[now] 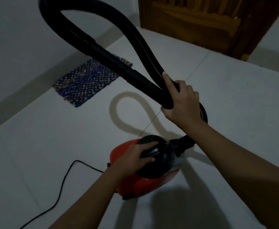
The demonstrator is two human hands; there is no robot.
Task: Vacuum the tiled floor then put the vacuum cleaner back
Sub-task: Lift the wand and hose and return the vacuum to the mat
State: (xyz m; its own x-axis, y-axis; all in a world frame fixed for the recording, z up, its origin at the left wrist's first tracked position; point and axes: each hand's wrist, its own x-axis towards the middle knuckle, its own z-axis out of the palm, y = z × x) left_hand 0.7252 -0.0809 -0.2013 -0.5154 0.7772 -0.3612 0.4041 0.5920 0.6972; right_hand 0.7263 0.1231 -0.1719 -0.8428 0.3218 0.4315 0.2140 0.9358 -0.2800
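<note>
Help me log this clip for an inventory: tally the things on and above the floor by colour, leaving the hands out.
Black: 2, the hose and the power cord
Red: 1, the vacuum body, black on top
Blue-purple: 1, the woven mat
Brown: 1, the wooden door
Total: 5

Red canister vacuum cleaner [135, 184] with a black domed top, near centre against the pale tiled floor [234, 90]. Its black hose [145, 52] is doubled into a tall loop rising toward the far left. The black power cord [61, 189] trails across the tiles to the near left.
</note>
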